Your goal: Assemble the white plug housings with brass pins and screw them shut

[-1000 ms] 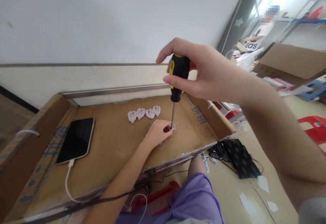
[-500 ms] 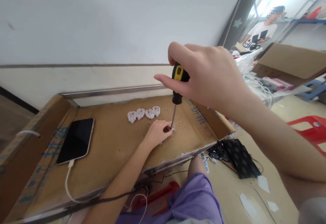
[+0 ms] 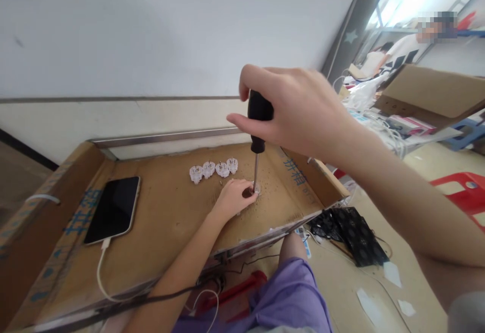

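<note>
**Screwdriver upright on a small white part, four like parts set aside**

Head view. The right hand [image 3: 299,113] is gripping the black-handled screwdriver [image 3: 258,136] from above, fingers curled tight around the handle, thumb pressing its near side. The steel shaft is standing close to upright, its tip meeting a small white plastic part [image 3: 256,190] on the brown cardboard tray [image 3: 166,217]. The left hand [image 3: 235,197] is lying flat on the tray floor, fingers closed narrowly around that part and pinning it down; most of the part is hidden under the fingers, so its shape cannot be told.

Taking the held part as landmark: four round white plastic pieces [image 3: 213,169] are sitting in a touching row just behind and to the left of it. Tiny dark specks, possibly screws, are scattered on the cardboard around it and to its right. A black smartphone [image 3: 113,208] with a white cable plugged in is lying well to the left. Black perforated panels [image 3: 350,232] are lying on the floor off to the right, below the tray edge. Another person [image 3: 407,50] is sitting far off, behind and to the right.

Progress, as a judgement: the four pieces in the row look finished, and the fifth is being worked now. Whether its screw is seated cannot be told. No untouched stock is showing on the tray.
</note>
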The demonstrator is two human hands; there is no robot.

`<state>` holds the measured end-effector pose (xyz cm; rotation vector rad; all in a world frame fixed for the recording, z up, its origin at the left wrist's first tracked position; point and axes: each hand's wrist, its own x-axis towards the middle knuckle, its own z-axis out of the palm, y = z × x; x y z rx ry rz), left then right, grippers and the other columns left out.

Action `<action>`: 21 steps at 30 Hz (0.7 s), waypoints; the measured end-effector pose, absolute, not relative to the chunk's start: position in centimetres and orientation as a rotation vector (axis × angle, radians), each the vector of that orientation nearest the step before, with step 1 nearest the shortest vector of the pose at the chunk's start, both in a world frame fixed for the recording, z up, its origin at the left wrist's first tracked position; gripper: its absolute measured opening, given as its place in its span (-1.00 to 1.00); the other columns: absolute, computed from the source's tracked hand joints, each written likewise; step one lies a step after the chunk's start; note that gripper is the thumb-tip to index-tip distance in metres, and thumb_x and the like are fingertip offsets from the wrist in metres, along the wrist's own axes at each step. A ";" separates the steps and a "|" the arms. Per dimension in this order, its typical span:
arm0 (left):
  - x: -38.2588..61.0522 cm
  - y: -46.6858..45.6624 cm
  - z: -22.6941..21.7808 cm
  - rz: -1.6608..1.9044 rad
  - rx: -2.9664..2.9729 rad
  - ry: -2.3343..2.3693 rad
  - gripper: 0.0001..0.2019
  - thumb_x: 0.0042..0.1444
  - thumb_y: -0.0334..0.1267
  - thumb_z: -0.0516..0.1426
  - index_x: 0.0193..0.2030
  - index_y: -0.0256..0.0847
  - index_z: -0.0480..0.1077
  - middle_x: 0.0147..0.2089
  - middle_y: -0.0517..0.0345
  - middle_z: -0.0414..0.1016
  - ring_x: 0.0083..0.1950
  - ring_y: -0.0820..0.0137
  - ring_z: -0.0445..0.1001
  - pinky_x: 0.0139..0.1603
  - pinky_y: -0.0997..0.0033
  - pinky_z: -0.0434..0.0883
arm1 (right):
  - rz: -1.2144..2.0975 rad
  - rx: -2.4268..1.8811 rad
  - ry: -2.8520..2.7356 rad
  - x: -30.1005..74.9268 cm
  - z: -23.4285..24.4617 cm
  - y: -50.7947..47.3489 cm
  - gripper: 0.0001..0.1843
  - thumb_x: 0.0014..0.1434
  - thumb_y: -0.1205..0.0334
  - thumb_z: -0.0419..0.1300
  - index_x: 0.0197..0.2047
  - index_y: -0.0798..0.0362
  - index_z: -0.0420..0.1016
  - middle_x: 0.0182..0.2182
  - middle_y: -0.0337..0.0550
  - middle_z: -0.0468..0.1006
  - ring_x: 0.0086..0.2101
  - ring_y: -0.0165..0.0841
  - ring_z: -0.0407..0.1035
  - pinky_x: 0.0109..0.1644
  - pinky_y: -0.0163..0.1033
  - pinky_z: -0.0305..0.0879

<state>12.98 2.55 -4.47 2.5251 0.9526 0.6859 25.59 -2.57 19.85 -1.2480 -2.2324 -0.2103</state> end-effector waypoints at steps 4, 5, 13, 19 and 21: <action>13.0 2.5 -4.5 0.665 2.520 0.995 -0.84 0.09 -0.23 0.13 -0.47 -0.19 0.32 -0.38 0.20 0.49 -0.27 0.33 0.43 -0.17 0.34 0.28 | 0.301 -0.989 -2.463 26.5 20.9 -2.9 -0.66 0.06 0.39 0.18 -0.10 -0.12 0.34 -0.26 -0.25 0.41 -0.32 -0.37 0.31 -0.18 -0.23 0.31; 13.1 2.5 -4.4 0.659 2.518 1.003 -0.85 0.09 -0.23 0.13 -0.47 -0.19 0.32 -0.37 0.20 0.49 -0.27 0.33 0.43 -0.16 0.34 0.28 | 0.297 -1.003 -2.467 26.5 20.9 -3.0 -0.68 0.07 0.38 0.18 -0.10 -0.10 0.34 -0.29 -0.25 0.42 -0.33 -0.37 0.31 -0.18 -0.22 0.31; 13.2 2.3 -4.2 0.643 2.504 1.019 -0.84 0.09 -0.25 0.13 -0.48 -0.20 0.32 -0.38 0.22 0.47 -0.29 0.36 0.42 -0.18 0.38 0.26 | -0.375 -1.497 -2.177 25.6 20.0 -3.5 -0.81 0.16 0.11 0.16 -0.28 0.08 0.35 -0.41 -0.07 0.42 -0.32 -0.21 0.35 -0.34 -0.21 0.21; 13.3 2.3 -4.1 0.629 2.517 1.049 -0.85 0.08 -0.24 0.14 -0.47 -0.20 0.34 -0.37 0.21 0.47 -0.28 0.36 0.42 -0.19 0.39 0.26 | 0.053 -1.198 -2.426 26.9 21.0 -3.7 -0.77 0.18 0.31 0.12 -0.07 0.02 0.33 -0.35 -0.20 0.43 -0.36 -0.39 0.31 -0.28 -0.28 0.20; 13.4 2.3 -4.1 0.610 2.523 1.054 -0.85 0.08 -0.24 0.13 -0.47 -0.20 0.34 -0.37 0.21 0.47 -0.28 0.35 0.42 -0.19 0.39 0.26 | -0.218 -1.352 -2.304 26.4 20.5 -3.8 -0.87 0.16 0.21 0.16 -0.22 0.05 0.36 -0.55 -0.24 0.34 -0.49 -0.38 0.24 -0.38 -0.25 0.09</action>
